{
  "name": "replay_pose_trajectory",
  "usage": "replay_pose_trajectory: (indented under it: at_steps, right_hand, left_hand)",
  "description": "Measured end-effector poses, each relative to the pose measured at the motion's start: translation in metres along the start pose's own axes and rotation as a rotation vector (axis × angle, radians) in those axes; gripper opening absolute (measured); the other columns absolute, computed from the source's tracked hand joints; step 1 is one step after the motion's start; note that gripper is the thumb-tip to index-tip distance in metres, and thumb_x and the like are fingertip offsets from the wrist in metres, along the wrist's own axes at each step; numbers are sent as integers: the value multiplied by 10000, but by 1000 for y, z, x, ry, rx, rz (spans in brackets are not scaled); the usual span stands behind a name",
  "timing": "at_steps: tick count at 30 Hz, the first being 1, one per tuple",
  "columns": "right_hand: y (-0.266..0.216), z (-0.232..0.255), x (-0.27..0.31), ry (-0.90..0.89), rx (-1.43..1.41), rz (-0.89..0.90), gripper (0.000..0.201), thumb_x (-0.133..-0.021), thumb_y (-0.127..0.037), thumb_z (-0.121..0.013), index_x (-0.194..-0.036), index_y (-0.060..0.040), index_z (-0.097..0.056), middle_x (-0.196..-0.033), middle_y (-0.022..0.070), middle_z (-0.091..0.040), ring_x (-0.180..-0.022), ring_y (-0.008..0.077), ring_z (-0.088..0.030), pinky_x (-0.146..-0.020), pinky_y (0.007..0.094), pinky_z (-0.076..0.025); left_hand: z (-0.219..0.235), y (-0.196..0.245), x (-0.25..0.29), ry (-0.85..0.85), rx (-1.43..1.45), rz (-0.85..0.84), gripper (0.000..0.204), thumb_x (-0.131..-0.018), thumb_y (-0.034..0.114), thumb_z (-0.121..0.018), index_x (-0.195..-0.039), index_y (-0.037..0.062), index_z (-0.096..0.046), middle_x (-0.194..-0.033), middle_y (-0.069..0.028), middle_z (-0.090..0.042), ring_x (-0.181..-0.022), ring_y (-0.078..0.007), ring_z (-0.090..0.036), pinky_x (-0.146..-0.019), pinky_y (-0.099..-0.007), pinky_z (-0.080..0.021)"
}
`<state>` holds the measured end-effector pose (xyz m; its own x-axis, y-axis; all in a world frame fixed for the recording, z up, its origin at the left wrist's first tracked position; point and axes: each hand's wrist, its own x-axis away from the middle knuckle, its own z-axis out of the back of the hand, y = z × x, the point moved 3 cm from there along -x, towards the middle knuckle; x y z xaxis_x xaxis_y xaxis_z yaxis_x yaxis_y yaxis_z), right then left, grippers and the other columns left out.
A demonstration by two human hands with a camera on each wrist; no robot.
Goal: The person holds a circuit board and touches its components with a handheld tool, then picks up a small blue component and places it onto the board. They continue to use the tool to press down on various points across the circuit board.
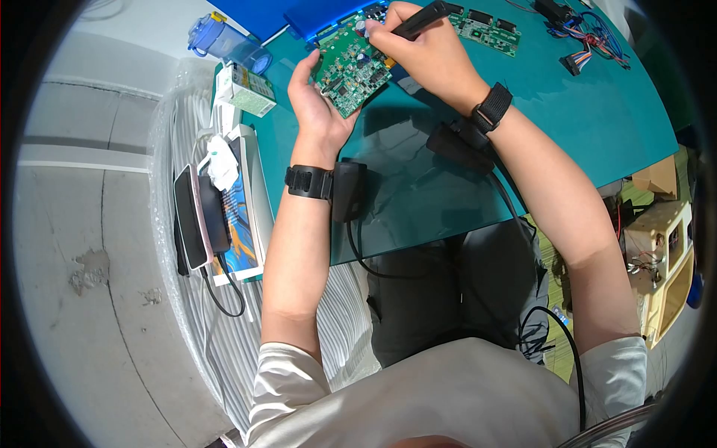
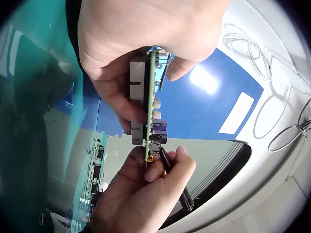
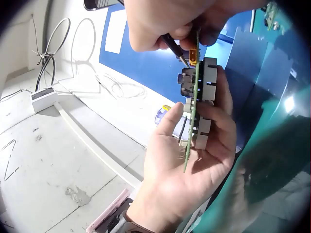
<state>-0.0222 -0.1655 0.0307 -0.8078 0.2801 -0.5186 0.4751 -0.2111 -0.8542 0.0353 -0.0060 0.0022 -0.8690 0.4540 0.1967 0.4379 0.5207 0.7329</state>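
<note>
Two grips are closed: my left grip [image 1: 320,119] round the board [image 1: 345,75], my right grip [image 1: 439,63] on the pen [image 1: 423,20]. The board seems light, stiff, fragile; I'd hold its edges.

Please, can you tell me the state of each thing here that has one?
Circuit board, held, tilted
Black pen-like tool, held, tip at circuit board
Left hand, curled round circuit board
Right hand, pinching black pen-like tool
Second board, lying flat
Bottle, lid on
Wires, tangled
Phone, screen dark
</note>
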Motion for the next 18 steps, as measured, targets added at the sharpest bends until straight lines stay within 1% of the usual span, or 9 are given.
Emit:
replay_pose_trajectory:
  at_steps: [2,4,5,7,8,11,13,14,18]
  right_hand:
    - [-10,1,0,-6,33,13,278,-933,-149,-684,-751,-15,-522,-619,23,-495,-613,91,-450,-555,308,-399]
    - [-17,2,3,-48,-61,-184,312,-952,-174,-686,-742,-14,-521,-609,20,-489,-595,95,-453,-545,306,-395]
    - [-18,3,3,-48,-61,-184,312,-952,-174,-686,-742,-14,-521,-609,20,-489,-595,95,-453,-545,306,-395]
    - [-19,4,2,-63,4,-142,331,-968,-196,-680,-740,-18,-518,-611,19,-487,-595,96,-475,-545,300,-398]
    - [-16,3,2,-63,4,-142,331,-968,-196,-680,-740,-18,-518,-611,19,-487,-595,96,-475,-545,300,-398]
    - [1,-1,0,-27,42,-13,297,-968,-196,-681,-778,-23,-533,-617,28,-502,-598,101,-499,-548,299,-407]
    - [6,-4,1,-61,98,112,345,-950,-321,-686,-800,-22,-604,-639,52,-536,-594,150,-467,-569,321,-386]
    - [8,-5,1,-62,98,113,345,-950,-321,-686,-800,-22,-604,-639,52,-536,-594,150,-467,-569,321,-386]
    - [9,-7,1,-63,119,201,364,-950,-358,-694,-807,-29,-639,-655,79,-607,-605,191,-565,-588,323,-437]
  left_hand:
    - [-1,0,0,-20,12,-7,384,-967,327,-569,-1201,24,-606,-1143,-120,-695,-1010,-279,-686,-909,-433,-554]
    - [-4,1,-1,-81,-2,-118,374,-970,337,-581,-1191,40,-630,-1160,-102,-698,-1038,-271,-682,-952,-425,-535]
    - [-6,0,0,-81,-2,-117,374,-970,337,-581,-1191,40,-630,-1160,-102,-698,-1038,-271,-682,-952,-425,-535]
    - [-6,1,2,-13,-51,-231,353,-982,355,-587,-1155,55,-655,-1142,-77,-705,-1036,-247,-679,-969,-406,-523]
    - [-6,1,2,-13,-51,-231,353,-982,355,-587,-1155,55,-655,-1142,-77,-705,-1036,-247,-679,-969,-406,-523]
    - [-3,2,0,-19,-135,-370,345,-996,371,-586,-1133,64,-666,-1118,-59,-711,-1025,-220,-678,-947,-393,-527]
    - [-2,4,-1,-32,-179,-465,274,-990,357,-630,-1016,84,-620,-998,-18,-685,-914,-155,-673,-843,-329,-545]
    - [-1,4,-2,-32,-179,-466,274,-990,357,-630,-1016,84,-620,-998,-18,-685,-914,-155,-673,-843,-329,-545]
    - [4,5,-2,13,-214,-554,230,-977,304,-667,-972,82,-608,-944,-11,-663,-869,-121,-644,-798,-295,-525]
